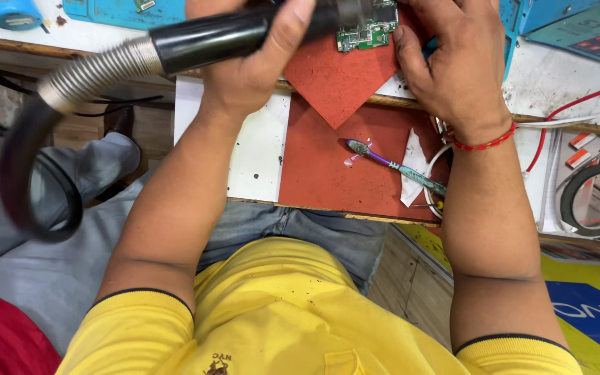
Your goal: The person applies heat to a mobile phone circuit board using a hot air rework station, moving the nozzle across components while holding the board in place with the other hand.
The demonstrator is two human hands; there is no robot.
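My left hand (248, 66) grips the black handle of a hot-air tool (210, 38), whose ribbed metal hose (92, 73) and black cable curve off to the left. The tool's front end lies over a green circuit board (366, 31) at the top edge. My right hand (453, 62), with a red thread on the wrist, rests beside the board and touches its right side. The board sits on a red mat (338, 80). Part of the board is hidden by my hands.
A purple and teal toothbrush (394, 165) and a crumpled white tissue (412, 163) lie on a lower red sheet (328, 180). A roll of black tape (598, 198) and red and white cables (571, 111) lie at right. A blue mat (119, 10) is at top left.
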